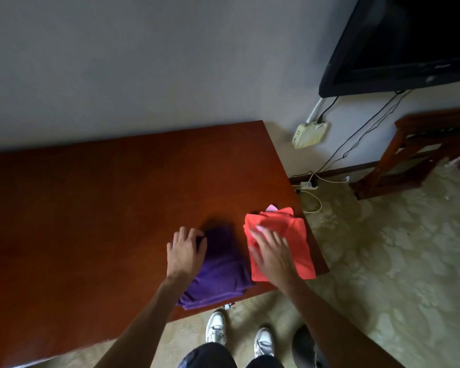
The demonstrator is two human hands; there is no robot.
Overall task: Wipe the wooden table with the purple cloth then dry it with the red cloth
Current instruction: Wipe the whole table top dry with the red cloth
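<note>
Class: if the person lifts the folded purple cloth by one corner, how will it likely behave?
The purple cloth looks soft and folded in layers, so it would probably droop and unfold. It seems light, probably an easy one-hand lift. On the smooth wooden table it would likely slide when pushed.

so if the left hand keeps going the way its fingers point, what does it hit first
The left hand points toward the far wall, fingertips at the far left corner of the purple cloth. Past that corner only bare wooden table shows, then the wall, though height is hard to judge.
</note>
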